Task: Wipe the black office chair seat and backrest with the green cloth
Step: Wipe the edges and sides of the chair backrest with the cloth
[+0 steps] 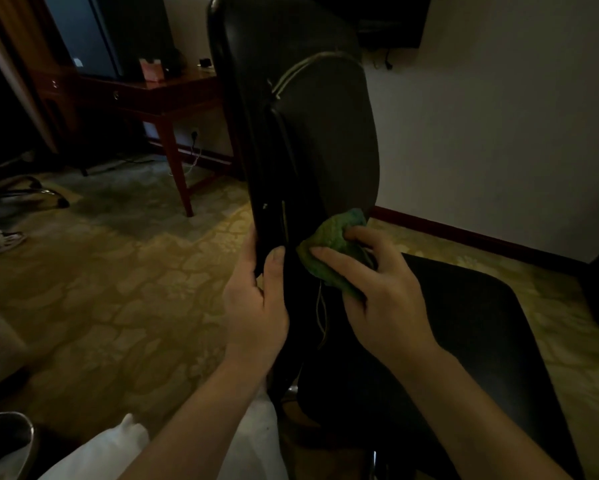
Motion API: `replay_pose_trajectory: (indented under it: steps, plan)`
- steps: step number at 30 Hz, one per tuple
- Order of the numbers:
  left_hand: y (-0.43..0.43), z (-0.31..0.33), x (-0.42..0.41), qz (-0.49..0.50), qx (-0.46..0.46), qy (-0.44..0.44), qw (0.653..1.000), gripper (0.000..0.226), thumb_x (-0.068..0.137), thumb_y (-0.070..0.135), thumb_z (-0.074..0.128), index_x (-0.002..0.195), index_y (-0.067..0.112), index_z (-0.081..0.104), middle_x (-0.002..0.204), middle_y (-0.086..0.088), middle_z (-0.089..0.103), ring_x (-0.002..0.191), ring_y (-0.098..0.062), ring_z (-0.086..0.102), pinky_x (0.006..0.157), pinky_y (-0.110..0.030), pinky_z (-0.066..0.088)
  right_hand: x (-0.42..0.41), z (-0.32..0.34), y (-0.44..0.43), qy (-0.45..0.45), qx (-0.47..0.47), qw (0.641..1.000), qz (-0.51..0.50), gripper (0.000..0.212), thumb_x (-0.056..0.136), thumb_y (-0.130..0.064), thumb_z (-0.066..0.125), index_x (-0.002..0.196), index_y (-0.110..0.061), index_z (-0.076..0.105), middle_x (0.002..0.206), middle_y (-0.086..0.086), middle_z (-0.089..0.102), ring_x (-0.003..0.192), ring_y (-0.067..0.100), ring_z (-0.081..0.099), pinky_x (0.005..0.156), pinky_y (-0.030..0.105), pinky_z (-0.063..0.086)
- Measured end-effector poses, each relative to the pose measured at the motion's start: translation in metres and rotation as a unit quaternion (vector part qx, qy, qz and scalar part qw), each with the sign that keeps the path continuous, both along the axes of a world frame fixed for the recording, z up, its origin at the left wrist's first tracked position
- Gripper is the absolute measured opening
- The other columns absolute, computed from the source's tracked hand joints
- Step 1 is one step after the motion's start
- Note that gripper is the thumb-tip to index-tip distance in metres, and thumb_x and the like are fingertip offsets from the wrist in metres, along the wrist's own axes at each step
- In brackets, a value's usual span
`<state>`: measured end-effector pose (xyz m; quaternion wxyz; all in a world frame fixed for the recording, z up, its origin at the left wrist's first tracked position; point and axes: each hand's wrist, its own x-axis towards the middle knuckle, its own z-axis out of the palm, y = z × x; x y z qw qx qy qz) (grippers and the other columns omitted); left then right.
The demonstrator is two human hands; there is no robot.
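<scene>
Judging by its bunched folds, we take the green cloth (332,237) to be soft, light and easy to crush into a pad. It should mould to curves, so it is best held as a wad under the fingers with the palm behind it. It sits low on the front face of the backrest (308,133), just above where the backrest meets the seat (464,323), and touches the dark surface there.

The backrest looks stiff, smooth and faintly glossy, so we expect the cloth to glide across it. Pale piping runs along its seams. We would guess the chair can swivel or tip under a push, which makes the side edge the sensible place to steady it.

Our left hand (256,306) does that job. Its fingers wrap behind the near edge of the backrest and the thumb lies flat on the front, a firm clasp low down on the frame. Our right hand (384,289) is half closed over the cloth, with the fingers curled across the top of the wad and pressing it to the chair; we cannot see its thumb.

The seat spreads out dark and broad to the right, below that hand. A wooden desk (159,91) stands beyond, on patterned carpet (118,271).
</scene>
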<state>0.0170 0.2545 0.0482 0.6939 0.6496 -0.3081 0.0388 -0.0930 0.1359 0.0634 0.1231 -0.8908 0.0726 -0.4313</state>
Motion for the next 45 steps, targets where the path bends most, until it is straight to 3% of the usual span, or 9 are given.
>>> replay_pose_trajectory:
  steps: [5,9,14,18,26,30,35,40,45]
  plan:
    - [0.001,0.003,-0.001,0.000,0.000,-0.007,1.000,0.052,0.100,0.045,0.042,0.147,0.023,0.046,0.132,0.024,0.058,0.123,0.005,0.054,0.102,-0.024,0.048,-0.005,-0.030,-0.001,0.029,0.035,0.999,0.013,0.035,0.094,-0.025,0.052,0.128,-0.026,0.061,0.137,0.012,0.044,0.126,0.024,0.047,0.096,0.036,0.051]
    - [0.000,0.001,-0.001,-0.006,-0.006,-0.001,1.000,0.052,0.101,0.044,0.041,0.147,0.021,0.046,0.132,0.012,0.062,0.123,-0.003,0.057,0.101,-0.034,0.050,-0.016,-0.053,0.005,0.045,0.044,0.998,-0.001,0.035,0.095,-0.030,0.048,0.127,-0.026,0.062,0.135,0.010,0.044,0.124,0.022,0.049,0.094,0.033,0.052]
    - [-0.001,-0.002,-0.001,0.002,-0.001,-0.004,1.000,0.052,0.102,0.047,0.041,0.148,0.023,0.045,0.134,0.009,0.061,0.125,-0.009,0.057,0.101,-0.046,0.051,-0.011,-0.028,0.004,0.019,0.037,0.999,0.003,0.037,0.094,-0.025,0.048,0.129,-0.023,0.062,0.135,0.012,0.046,0.124,0.023,0.049,0.097,0.032,0.050]
    - [0.001,-0.002,-0.002,-0.007,0.007,-0.005,1.000,0.053,0.101,0.044,0.042,0.151,0.025,0.040,0.139,0.012,0.057,0.128,-0.005,0.054,0.103,-0.044,0.050,-0.001,-0.011,0.003,0.000,0.030,1.000,0.010,0.038,0.094,-0.023,0.049,0.130,-0.024,0.062,0.135,0.011,0.046,0.124,0.023,0.049,0.097,0.032,0.049]
    - [0.014,-0.017,0.003,-0.031,0.024,-0.006,0.999,0.057,0.100,0.040,0.047,0.153,0.022,0.037,0.144,0.010,0.055,0.132,-0.006,0.052,0.107,-0.042,0.048,-0.022,-0.064,0.006,0.061,0.068,0.996,0.007,0.039,0.093,-0.027,0.049,0.131,-0.030,0.058,0.139,0.006,0.042,0.128,0.020,0.046,0.096,0.038,0.052]
    - [0.015,-0.028,-0.004,-0.047,0.018,0.022,0.998,0.060,0.096,0.036,0.051,0.154,0.024,0.036,0.137,0.014,0.060,0.124,-0.004,0.058,0.101,-0.036,0.053,-0.019,-0.042,0.007,0.020,0.072,0.997,0.015,0.040,0.093,-0.022,0.051,0.132,-0.027,0.058,0.137,0.008,0.043,0.127,0.021,0.048,0.097,0.036,0.051]
    - [0.018,-0.031,-0.001,-0.061,0.018,0.030,0.997,0.058,0.099,0.032,0.054,0.154,0.026,0.036,0.144,0.009,0.055,0.129,-0.009,0.055,0.105,-0.044,0.050,-0.007,-0.018,0.000,0.009,0.057,0.998,0.028,0.039,0.094,-0.022,0.050,0.132,-0.026,0.060,0.138,0.009,0.043,0.127,0.022,0.048,0.098,0.036,0.050]
    - [0.019,-0.023,-0.005,-0.054,0.011,0.025,0.998,0.052,0.092,0.031,0.055,0.139,0.046,0.038,0.132,0.029,0.058,0.122,0.005,0.056,0.100,-0.020,0.049,-0.018,-0.061,0.001,0.045,0.068,0.997,0.012,0.040,0.091,-0.023,0.054,0.131,-0.030,0.059,0.139,0.007,0.042,0.128,0.021,0.046,0.096,0.038,0.052]
    - [0.020,-0.029,-0.006,-0.058,0.008,0.035,0.998,0.052,0.094,0.034,0.054,0.140,0.048,0.036,0.138,0.019,0.058,0.127,-0.002,0.055,0.106,-0.036,0.049,-0.027,-0.075,0.011,0.062,0.082,0.995,-0.009,0.043,0.088,-0.021,0.058,0.130,-0.030,0.059,0.138,0.005,0.043,0.126,0.015,0.045,0.097,0.033,0.051]
